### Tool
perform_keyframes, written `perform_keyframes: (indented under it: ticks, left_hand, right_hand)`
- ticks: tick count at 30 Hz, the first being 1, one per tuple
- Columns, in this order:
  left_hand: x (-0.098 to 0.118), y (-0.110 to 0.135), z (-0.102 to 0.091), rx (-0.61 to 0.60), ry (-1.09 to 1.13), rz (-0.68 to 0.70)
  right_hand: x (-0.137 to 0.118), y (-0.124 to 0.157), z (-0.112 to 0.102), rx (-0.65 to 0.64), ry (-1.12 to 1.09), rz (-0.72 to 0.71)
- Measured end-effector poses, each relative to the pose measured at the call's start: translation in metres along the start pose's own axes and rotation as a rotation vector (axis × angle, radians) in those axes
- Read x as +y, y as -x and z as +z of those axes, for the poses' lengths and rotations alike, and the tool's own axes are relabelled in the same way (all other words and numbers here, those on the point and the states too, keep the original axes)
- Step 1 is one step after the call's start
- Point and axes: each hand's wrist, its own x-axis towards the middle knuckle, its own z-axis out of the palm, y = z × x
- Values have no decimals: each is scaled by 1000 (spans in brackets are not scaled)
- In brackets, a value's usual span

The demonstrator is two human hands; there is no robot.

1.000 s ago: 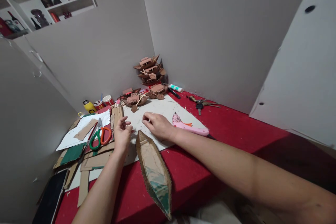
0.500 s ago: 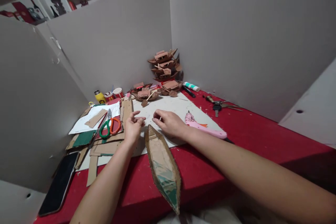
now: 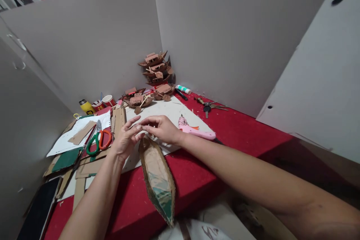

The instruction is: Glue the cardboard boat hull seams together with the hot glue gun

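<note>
Left hand (image 3: 126,138) and right hand (image 3: 164,129) meet, fingertips together, near far tip of boat (image 3: 158,174); fingers bent, whether pinching anything, cannot tell. Boat lies on red table (image 3: 242,131), glue gun (image 3: 197,131) to right.

Open lane right, across red counter (image 3: 247,131) past the pink glue gun (image 3: 197,131); scissors (image 3: 98,132) and cardboard strips (image 3: 91,168) crowd the left, model boats (image 3: 137,99) bar the back, cardboard hull (image 3: 157,168) between the forearms!
</note>
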Motion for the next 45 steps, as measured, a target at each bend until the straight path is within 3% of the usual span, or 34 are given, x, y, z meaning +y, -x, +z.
perform_keyframes:
  ticks: [7,13,18,22,27,30,36,40,45]
  left_hand:
    - [3,4,3,-100,-10,-31]
    - [2,5,6,-143,-10,-21]
    - [-3,3,5,-142,16,-74]
    - [-6,6,9,-124,28,-92]
    - [3,16,19,-212,0,-57]
    - [11,14,15,-91,-45,36]
    - [13,-6,-10,264,-89,106]
    - [6,-11,-17,293,-169,87]
    - [0,-5,-14,193,-628,13]
  right_hand:
    - [-5,-2,-4,-57,-355,201]
    - [-12,-1,-5,-45,-417,231]
    - [-16,2,1,35,-360,185]
    - [-11,4,3,111,-149,86]
    - [-2,-6,-9,340,-2,61]
    - [-2,-10,-17,420,-100,86]
    - [-11,-3,-15,356,-274,67]
    - [-11,1,-11,340,-259,15]
    - [-6,0,-11,316,-182,45]
